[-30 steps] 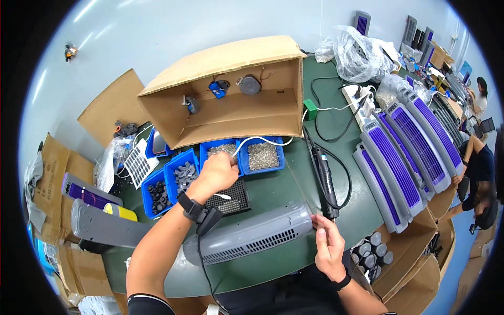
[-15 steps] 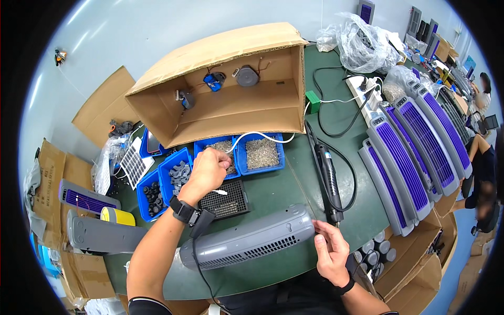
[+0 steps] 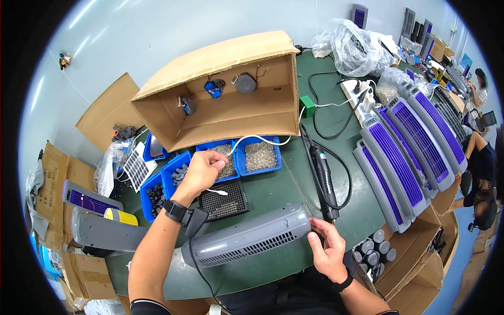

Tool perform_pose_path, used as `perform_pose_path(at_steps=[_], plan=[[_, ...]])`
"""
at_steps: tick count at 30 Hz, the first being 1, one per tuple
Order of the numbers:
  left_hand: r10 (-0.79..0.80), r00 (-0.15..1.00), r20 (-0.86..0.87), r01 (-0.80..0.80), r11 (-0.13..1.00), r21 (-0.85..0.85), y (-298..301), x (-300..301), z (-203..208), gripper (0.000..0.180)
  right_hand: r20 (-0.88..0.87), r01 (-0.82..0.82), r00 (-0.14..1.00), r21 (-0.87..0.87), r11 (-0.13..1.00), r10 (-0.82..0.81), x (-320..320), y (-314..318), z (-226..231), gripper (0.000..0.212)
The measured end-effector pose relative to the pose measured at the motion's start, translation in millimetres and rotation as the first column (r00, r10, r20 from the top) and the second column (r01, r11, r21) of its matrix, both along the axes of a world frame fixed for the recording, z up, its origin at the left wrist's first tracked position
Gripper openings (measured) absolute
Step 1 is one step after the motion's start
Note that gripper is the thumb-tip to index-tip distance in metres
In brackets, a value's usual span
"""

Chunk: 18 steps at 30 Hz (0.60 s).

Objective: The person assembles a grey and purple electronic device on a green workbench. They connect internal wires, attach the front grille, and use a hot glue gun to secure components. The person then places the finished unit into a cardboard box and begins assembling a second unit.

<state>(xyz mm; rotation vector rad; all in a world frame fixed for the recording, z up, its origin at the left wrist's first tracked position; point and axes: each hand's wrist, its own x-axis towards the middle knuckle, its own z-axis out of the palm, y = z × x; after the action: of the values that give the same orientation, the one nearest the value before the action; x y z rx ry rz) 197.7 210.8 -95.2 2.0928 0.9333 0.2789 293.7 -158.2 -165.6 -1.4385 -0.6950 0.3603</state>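
Observation:
A long grey slotted housing (image 3: pixel 252 234) lies across the near part of the table. My right hand (image 3: pixel 328 247) is at its right end, fingers stretched and thumb apart, fingertips against or just beside the end. My left hand (image 3: pixel 203 170) is closed in a pinch over a blue bin of small screws (image 3: pixel 224 167). Whatever is between its fingertips is too small to make out. A second blue bin of screws (image 3: pixel 260 156) stands to its right. Below the hand lies a black perforated tray (image 3: pixel 224 201), with a white cable plug (image 3: pixel 221 192) over its far edge.
An open cardboard box (image 3: pixel 220 113) holding a few motors stands behind the bins. A black electric screwdriver (image 3: pixel 324 181) with a looped cord lies right of centre. Several purple-grilled grey units (image 3: pixel 394 163) lean at the right. More blue bins (image 3: pixel 153 197) hold dark parts at left.
The view has shifted slightly. My left hand has turned a little over the screw bin, its fingers flatter and still pinched. My right hand stays at the housing's end.

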Motion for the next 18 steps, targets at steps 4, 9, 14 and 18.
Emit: perform_pose_path(at_steps=[4, 9, 14, 18], plan=[[0.045, 0.997, 0.069, -0.025, 0.965, -0.262, -5, -6, 14, 0.012, 0.026, 0.010, 1.000, -0.018, 1.000, -0.009, 1, -1, -1, 0.034], [0.084, 0.988, 0.129, -0.037, 0.944, -0.329, 0, -4, 5, 0.012, 0.029, 0.009, 1.000, -0.037, 0.999, -0.008, 1, -1, -2, 0.034], [0.099, 0.992, 0.072, -0.076, 0.959, -0.271, 0, 3, -3, 0.014, 0.038, 0.008, 0.999, -0.023, 1.000, -0.007, 1, 0, -4, 0.034], [0.108, 0.986, 0.127, -0.069, 0.957, -0.283, 0, -6, 0, 0.017, 0.035, -0.002, 0.999, -0.017, 1.000, 0.002, -1, 1, -2, 0.033]])
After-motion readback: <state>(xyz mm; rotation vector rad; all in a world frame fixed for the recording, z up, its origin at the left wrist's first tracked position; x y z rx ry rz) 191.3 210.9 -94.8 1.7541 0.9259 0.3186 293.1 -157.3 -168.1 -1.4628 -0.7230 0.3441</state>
